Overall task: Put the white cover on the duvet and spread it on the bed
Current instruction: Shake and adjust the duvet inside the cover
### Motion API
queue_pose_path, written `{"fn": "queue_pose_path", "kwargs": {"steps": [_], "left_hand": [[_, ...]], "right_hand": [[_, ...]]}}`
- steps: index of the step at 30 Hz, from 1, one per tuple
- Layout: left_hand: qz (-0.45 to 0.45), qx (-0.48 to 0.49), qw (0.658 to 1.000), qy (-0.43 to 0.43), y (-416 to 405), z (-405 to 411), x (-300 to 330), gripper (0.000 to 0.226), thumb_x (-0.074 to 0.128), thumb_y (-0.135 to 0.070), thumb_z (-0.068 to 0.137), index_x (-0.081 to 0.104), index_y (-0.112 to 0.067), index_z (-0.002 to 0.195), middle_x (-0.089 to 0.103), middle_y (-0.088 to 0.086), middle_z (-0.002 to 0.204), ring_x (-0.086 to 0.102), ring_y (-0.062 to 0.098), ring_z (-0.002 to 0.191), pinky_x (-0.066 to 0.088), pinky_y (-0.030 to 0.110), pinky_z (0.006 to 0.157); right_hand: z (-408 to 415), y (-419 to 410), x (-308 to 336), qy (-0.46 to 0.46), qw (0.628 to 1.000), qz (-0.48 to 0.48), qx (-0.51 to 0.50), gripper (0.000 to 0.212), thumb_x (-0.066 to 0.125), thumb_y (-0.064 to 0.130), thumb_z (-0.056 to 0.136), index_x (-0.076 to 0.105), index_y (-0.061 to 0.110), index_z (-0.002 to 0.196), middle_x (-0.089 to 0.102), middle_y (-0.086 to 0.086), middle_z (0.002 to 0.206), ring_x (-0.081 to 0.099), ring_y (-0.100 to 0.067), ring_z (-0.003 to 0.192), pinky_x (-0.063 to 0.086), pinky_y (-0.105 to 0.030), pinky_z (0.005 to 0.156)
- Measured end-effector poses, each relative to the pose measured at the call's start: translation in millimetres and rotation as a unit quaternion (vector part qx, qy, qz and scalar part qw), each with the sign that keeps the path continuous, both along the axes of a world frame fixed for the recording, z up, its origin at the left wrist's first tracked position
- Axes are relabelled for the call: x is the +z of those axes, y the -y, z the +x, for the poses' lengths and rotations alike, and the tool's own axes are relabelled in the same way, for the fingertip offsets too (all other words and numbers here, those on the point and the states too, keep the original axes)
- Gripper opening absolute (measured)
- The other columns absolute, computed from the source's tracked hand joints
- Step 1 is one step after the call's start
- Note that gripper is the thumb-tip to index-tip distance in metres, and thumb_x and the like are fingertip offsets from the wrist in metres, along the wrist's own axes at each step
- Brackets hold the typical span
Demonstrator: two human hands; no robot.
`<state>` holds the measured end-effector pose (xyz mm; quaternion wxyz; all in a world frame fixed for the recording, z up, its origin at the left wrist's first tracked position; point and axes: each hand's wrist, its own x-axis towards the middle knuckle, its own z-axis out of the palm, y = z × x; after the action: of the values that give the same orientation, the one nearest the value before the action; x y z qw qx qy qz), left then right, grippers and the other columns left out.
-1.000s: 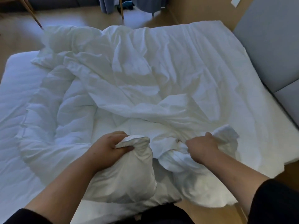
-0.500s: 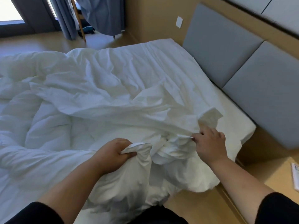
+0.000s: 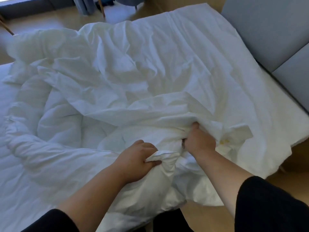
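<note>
Two bare hands work at the near edge of the bed (image 3: 274, 124), both buried in white bedding. The left hand (image 3: 137, 158), at about 6 o'clock in the view, has its fingers and thumb curled round a bunched corner of the duvet (image 3: 70, 124), so that a small fold of piped edge pokes out between thumb and fingers. The right hand (image 3: 199, 143), just toward 3 o'clock from the left, is pushed into the gathered cloth of the white cover (image 3: 150, 67); its fingers are curled into the fabric and grip a fistful of it, with the fingertips hidden under a fold.

The duvet is puffy and quilted, lying heaped and rumpled from 9 o'clock down to the left hand, its stitched panels showing as soft rounded bulges. The cover is thinner and flatter, heavily creased, spread from the centre out toward 12 and 2 o'clock, and draped over part of the duvet. Where the two meet, between the hands, the cloth is wadded into a tight knot of folds, and part of it hangs off the bed edge toward 5 o'clock.

A grey padded headboard (image 3: 267, 27) stands along the bed at 2 o'clock. Wooden floor (image 3: 66, 19) shows at 11 o'clock, and black sleeves (image 3: 270, 205) cover both upper arms.
</note>
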<state>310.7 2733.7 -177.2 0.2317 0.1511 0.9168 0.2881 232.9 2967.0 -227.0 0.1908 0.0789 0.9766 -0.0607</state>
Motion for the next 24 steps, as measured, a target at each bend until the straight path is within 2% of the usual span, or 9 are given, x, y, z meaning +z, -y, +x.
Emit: {"fn": "queue_pose_path", "kwargs": {"steps": [3,5,6,8,10,13,16,19,24], "left_hand": [[-0.103,-0.009,0.995,0.006,-23.3,-19.4,-30.9,0.044,0.039,-0.065,0.093,0.066,-0.04,0.118,0.01,-0.006,0.165,0.006,0.025,0.15,0.013,0.048,0.121],[-0.15,0.01,0.987,0.05,-43.6,-33.5,-59.8,0.039,0.039,-0.058,0.099,0.059,-0.043,0.129,-0.018,-0.001,0.165,-0.017,0.032,0.15,-0.006,0.053,0.121],[-0.167,0.018,0.984,0.059,-52.7,-39.0,-77.0,0.039,0.038,-0.056,0.099,0.057,-0.044,0.131,-0.018,0.002,0.164,-0.017,0.036,0.15,-0.009,0.055,0.12],[-0.199,0.035,0.978,0.044,-67.5,-43.6,-110.4,0.038,0.04,-0.052,0.1,0.056,-0.039,0.132,0.008,0.008,0.163,0.008,0.038,0.147,0.003,0.051,0.122],[-0.222,0.053,0.973,0.021,-76.4,-46.4,-131.9,0.039,0.039,-0.044,0.101,0.056,-0.029,0.133,0.044,0.007,0.141,0.041,0.032,0.127,0.028,0.04,0.111],[-0.161,0.12,0.98,0.016,-79.3,-53.6,-130.0,0.038,0.039,-0.039,0.101,0.058,-0.023,0.129,0.058,0.009,0.12,0.056,0.03,0.107,0.045,0.036,0.09],[-0.066,0.2,0.977,-0.04,-75.0,-67.2,-88.6,0.031,0.046,-0.03,0.1,0.064,-0.021,0.123,0.06,0.011,0.117,0.059,0.032,0.105,0.045,0.035,0.082],[0.003,0.262,0.958,-0.117,-71.1,-79.7,-35.0,0.036,0.042,-0.03,0.092,0.072,-0.015,0.108,0.063,0.013,0.113,0.059,0.033,0.103,0.041,0.032,0.079],[0.058,0.359,0.915,-0.176,-57.3,-119.5,26.9,0.031,0.053,-0.022,0.087,0.068,0.001,0.1,0.067,0.024,0.106,0.061,0.038,0.104,0.033,0.026,0.074]], "right_hand": [[-19.9,-20.6,-15.8,-0.023,0.995,0.077,0.066,0.094,0.073,0.047,0.076,0.025,0.013,0.149,0.05,-0.014,0.133,0.052,-0.034,0.121,0.044,-0.042,0.094],[-22.6,-29.7,-29.2,-0.02,0.996,0.034,0.081,0.067,0.066,0.029,0.081,0.035,0.01,0.138,0.056,-0.015,0.123,0.056,-0.036,0.111,0.046,-0.041,0.083],[-21.8,-33.0,-36.0,-0.024,0.996,-0.001,0.08,0.054,0.06,0.02,0.084,0.039,0.009,0.132,0.058,-0.015,0.117,0.058,-0.037,0.105,0.045,-0.04,0.076],[-16.0,-41.0,-46.0,-0.058,0.994,-0.018,0.096,0.038,0.056,0.01,0.081,0.05,0.008,0.119,0.06,-0.014,0.107,0.058,-0.038,0.095,0.044,-0.039,0.068],[-9.4,-52.3,-51.0,-0.145,0.979,0.022,0.143,0.028,0.065,0.003,0.069,0.061,0.008,0.097,0.059,-0.013,0.091,0.056,-0.036,0.078,0.039,-0.036,0.061],[4.4,-58.8,-42.9,-0.193,0.967,-0.024,0.164,0.012,0.056,0.003,0.067,0.063,0.009,0.075,0.056,-0.008,0.068,0.052,-0.033,0.059,0.03,-0.031,0.057],[17.0,-50.2,-12.6,-0.16,0.965,-0.169,0.121,0.018,0.042,0.011,0.074,0.06,0.01,0.073,0.054,-0.002,0.066,0.049,-0.027,0.062,0.032,-0.031,0.055],[19.9,-38.2,29.2,-0.125,0.937,-0.301,0.128,0.008,0.041,0.015,0.075,0.04,0.018,0.067,0.039,0.006,0.06,0.04,-0.019,0.06,0.026,-0.033,0.054],[31.4,-15.3,95.8,-0.161,0.88,-0.376,0.242,0.017,0.043,0.017,0.07,0.029,0.026,0.067,0.028,0.012,0.062,0.028,-0.008,0.06,0.018,-0.026,0.056]]}}
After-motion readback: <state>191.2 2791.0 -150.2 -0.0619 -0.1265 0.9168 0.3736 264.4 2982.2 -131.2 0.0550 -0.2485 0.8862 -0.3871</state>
